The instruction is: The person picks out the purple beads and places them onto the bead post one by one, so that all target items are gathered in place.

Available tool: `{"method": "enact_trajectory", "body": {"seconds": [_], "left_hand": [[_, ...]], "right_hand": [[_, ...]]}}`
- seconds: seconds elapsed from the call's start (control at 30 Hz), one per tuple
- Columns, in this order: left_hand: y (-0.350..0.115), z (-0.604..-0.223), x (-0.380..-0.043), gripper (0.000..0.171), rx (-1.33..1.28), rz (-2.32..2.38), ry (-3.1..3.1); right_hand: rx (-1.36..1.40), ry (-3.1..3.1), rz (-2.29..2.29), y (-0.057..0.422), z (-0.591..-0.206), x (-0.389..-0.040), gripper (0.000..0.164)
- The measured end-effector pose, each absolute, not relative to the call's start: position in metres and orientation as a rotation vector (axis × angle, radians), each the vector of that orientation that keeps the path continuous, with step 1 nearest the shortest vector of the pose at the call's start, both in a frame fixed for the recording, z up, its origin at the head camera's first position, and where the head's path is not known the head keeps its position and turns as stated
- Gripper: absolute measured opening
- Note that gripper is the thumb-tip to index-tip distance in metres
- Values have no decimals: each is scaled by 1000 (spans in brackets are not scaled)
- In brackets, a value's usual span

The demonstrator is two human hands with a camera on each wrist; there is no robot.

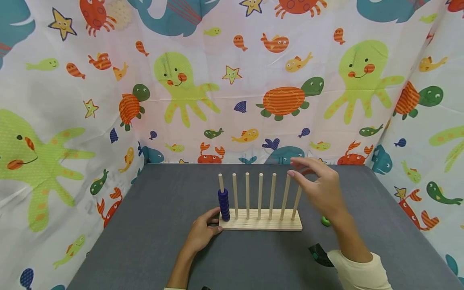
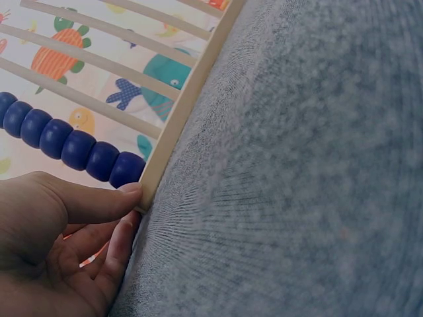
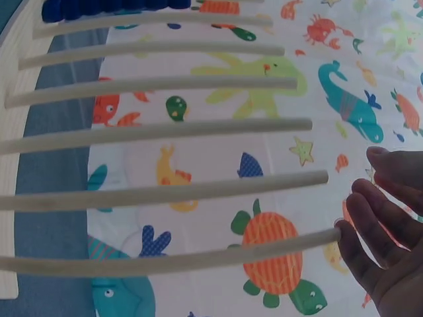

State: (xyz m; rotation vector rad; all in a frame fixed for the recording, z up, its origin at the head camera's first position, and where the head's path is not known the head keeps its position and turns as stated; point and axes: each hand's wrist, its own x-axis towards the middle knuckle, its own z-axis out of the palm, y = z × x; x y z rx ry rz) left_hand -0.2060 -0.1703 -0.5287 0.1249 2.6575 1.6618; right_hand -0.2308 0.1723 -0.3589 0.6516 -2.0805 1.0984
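A wooden peg stand (image 1: 261,225) with several upright pegs stands on the grey table. Dark blue beads (image 1: 224,204) are stacked on its leftmost peg; the other pegs are bare. My left hand (image 1: 203,231) holds the left end of the base, its thumb (image 2: 109,201) on the edge and the fingers partly hidden behind it. Beside the tops of the rightmost pegs is my right hand (image 1: 320,187), raised, fingers loosely bent and apart. In the right wrist view a fingertip (image 3: 345,231) is at the tip of the end peg (image 3: 291,244), and no bead shows between the fingers.
On the table right of the stand lies a green bead (image 1: 325,221), partly hidden by my right forearm. A black object (image 1: 320,255) is beside the right sleeve. A curtain (image 1: 224,88) printed with sea animals hangs behind the table and along both sides.
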Motion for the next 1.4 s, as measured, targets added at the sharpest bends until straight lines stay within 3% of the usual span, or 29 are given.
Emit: {"method": "enact_trajectory", "body": {"seconds": [0.83, 1.4], "left_hand": [[-172, -531, -206, 63, 129, 1652, 2652], [-171, -530, -206, 62, 112, 1647, 2658]], "right_hand": [[352, -2308, 1019, 234, -407, -237, 34], [237, -2562, 962, 282, -440, -244, 48]]}}
